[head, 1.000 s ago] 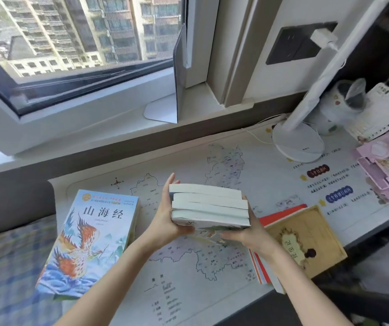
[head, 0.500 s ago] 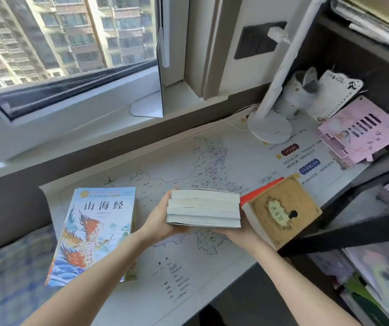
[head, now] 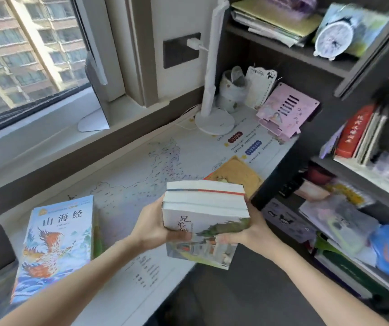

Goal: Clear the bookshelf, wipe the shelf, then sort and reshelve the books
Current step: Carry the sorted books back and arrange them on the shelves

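Rightward, dark bookshelf [head: 282, 165], crammed. Beneath, white desk mat [head: 127, 184] printed with a map. Above its near edge, rectangular stack of paperbacks [head: 203, 208], spanning left to right, matte page edges upward, glossy cover tilted toward camera. Gripped at either end by left hand [head: 151, 229] and right hand [head: 252, 229].

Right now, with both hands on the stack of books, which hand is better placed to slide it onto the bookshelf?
Right, likely. The right hand grips the stack of books on the side facing the bookshelf; the left hand holds the far side.
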Tool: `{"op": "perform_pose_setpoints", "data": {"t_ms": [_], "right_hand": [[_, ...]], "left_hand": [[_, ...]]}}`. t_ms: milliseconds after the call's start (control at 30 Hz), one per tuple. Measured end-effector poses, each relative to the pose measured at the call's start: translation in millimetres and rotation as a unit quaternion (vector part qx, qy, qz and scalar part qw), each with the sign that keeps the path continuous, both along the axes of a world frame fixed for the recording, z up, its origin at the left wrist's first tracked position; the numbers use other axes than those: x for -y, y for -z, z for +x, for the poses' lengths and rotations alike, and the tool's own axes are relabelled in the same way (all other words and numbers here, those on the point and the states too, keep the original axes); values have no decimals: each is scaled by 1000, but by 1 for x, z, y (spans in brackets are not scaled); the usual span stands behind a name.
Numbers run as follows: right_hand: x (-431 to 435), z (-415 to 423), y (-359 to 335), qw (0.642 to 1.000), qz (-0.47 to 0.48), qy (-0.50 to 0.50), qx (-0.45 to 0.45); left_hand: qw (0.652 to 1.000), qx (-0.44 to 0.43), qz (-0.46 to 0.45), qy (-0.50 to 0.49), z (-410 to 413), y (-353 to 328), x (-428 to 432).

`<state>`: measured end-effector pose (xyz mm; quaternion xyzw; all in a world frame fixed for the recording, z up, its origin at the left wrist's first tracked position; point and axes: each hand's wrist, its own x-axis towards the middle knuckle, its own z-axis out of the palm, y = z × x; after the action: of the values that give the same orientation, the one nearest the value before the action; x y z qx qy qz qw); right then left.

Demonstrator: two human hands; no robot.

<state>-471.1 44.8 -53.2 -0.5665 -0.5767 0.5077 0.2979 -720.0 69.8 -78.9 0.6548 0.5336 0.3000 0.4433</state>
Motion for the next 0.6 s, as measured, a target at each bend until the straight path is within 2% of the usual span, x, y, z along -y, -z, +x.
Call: {"op": "perform_pose_setpoints", "data": {"t_ms": [100, 267, 500, 600], "right_hand": [[40, 61, -29, 998, 34, 47, -21], [112, 180, -89, 985, 92, 141, -44], [177, 321, -167, 916, 241, 307, -94], [188, 368, -202, 888, 294, 341, -95]], "left_hand": [[998, 15, 30, 49, 62, -23, 18], [986, 86, 80, 121, 201, -70, 47], [943, 268, 98, 170, 385, -159, 85], [924, 303, 123, 200, 444, -198, 87]]}}
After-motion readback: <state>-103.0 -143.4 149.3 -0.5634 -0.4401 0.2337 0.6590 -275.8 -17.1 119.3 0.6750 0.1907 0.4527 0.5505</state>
